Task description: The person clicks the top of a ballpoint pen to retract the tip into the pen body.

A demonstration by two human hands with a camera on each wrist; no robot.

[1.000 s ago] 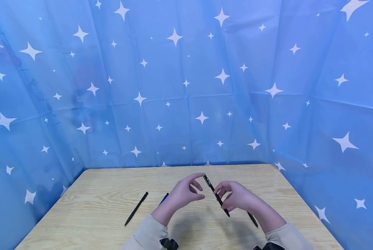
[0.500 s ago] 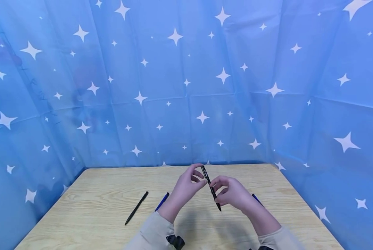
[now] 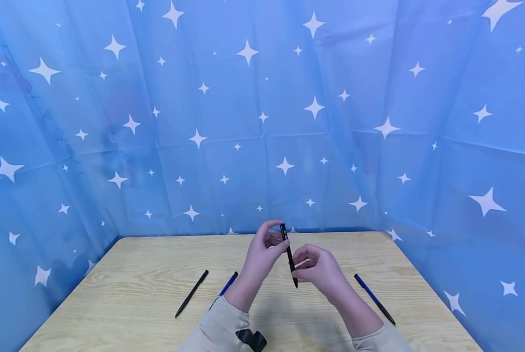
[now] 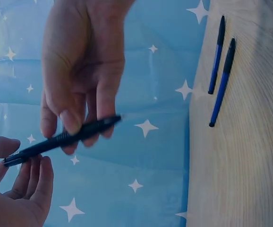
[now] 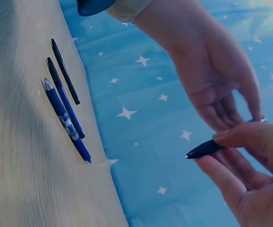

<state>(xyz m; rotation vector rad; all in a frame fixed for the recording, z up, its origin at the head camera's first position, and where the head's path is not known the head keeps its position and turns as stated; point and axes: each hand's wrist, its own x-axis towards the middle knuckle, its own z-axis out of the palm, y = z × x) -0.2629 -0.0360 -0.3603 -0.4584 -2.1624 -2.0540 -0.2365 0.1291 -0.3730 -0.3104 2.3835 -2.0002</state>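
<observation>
Holds black pen [image 3: 290,255] in both hands above tabletop [image 3: 148,264], slightly tilted, tip down. Pinches it near tip with right hand [image 3: 319,271]; clamps thumb and fingers of left hand [image 3: 261,256] on upper end. Has second black pen [image 3: 192,293] and blue pen [image 3: 229,282] lying at left, blue-and-black pen [image 3: 374,299] at right.

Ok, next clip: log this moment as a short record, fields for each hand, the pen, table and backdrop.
Held black pen: raised above the table, tip downward
Left hand: holds it near its upper end
Right hand: pinches it nearer the tip
Table, right wrist view: loose black pen, two mostly blue pens
Table, left wrist view: two blue-and-black pens
Backdrop: blue star-patterned cloth
</observation>
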